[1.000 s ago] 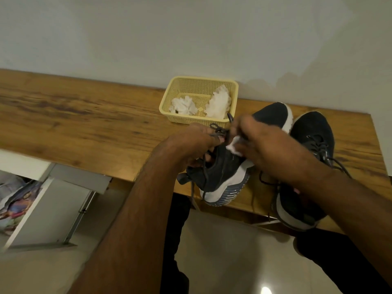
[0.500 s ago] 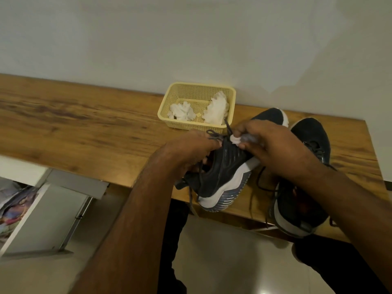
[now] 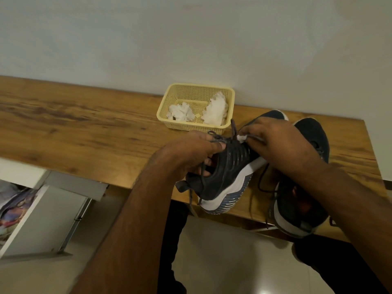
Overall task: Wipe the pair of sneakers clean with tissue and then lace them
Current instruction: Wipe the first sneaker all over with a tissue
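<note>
We hold the near sneaker (image 3: pixel 224 172) tipped on its side at the front edge of the wooden counter (image 3: pixel 84 132), its heel hanging out past the edge toward us and its toe pointing away toward the wall. It is dark navy, almost black, with ribbed lines moulded across the upper, a white midsole and a blue-and-white striped outsole turned to the right. Our left hand (image 3: pixel 191 155) has its grip closed on the collar, fingers curled into the opening and the thumb pressing a loop of the grey lace (image 3: pixel 216 139) against the upper. Our right hand (image 3: pixel 275 145) is clenched around a small wad of white tissue (image 3: pixel 241 137), only a corner of which peeks out by the fingertips, held against the top of the shoe near the eyelets (a lace end sticks up just beside it).

The second sneaker (image 3: pixel 303 187) stands upright on its sole just to the right, partly under our right forearm, the same dark colour with a white sole rim and a reddish lining; its dark lace trails loose over the counter between the two shoes.

Behind the shoes, against the wall, sits a pale yellow mesh basket (image 3: pixel 199 92) with two crumpled white tissues (image 3: pixel 216 109) in it.
</note>
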